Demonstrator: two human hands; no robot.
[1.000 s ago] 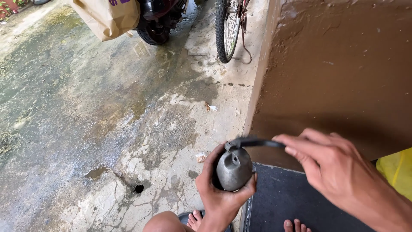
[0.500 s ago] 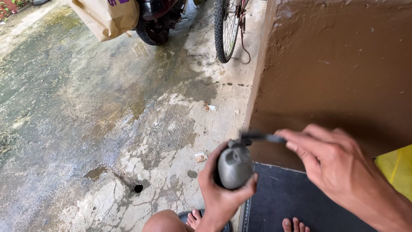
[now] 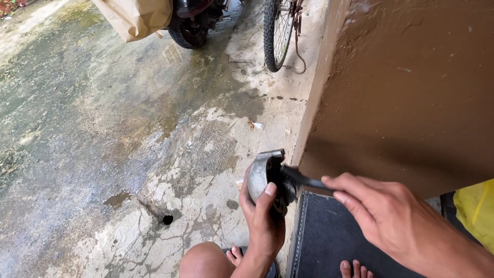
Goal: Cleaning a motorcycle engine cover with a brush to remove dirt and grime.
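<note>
The left hand (image 3: 265, 226) is closed round a curved grey metal part (image 3: 261, 177), thumb pressed flat on its smooth outer face and the other fingers wrapped behind, out of sight. The part is held upright above the person's knee; its shape is a rounded shell with a flat lip at the top, dull and cast-looking, and what sits in its hollow side cannot be made out from here.

The right hand (image 3: 383, 219) pinches the thin dark handle of a small black brush (image 3: 296, 180) between thumb and forefinger, the remaining fingers curled loosely beneath. The bristle end lies just past those fingertips, touching the inner face of the metal part, right beside the left thumb.

Below the right hand's fingers lies a dark mat (image 3: 329, 242) with a stitched edge, its surface fine-grained. Past the knuckles to the right is something of yellow plastic (image 3: 476, 211), possibly a container, but it is cut off by the frame. Beyond both hands stand a rough brown wall (image 3: 411, 77), wet cracked concrete floor (image 3: 103, 154), a bicycle wheel (image 3: 278, 33) and a scooter tyre (image 3: 188, 33).
</note>
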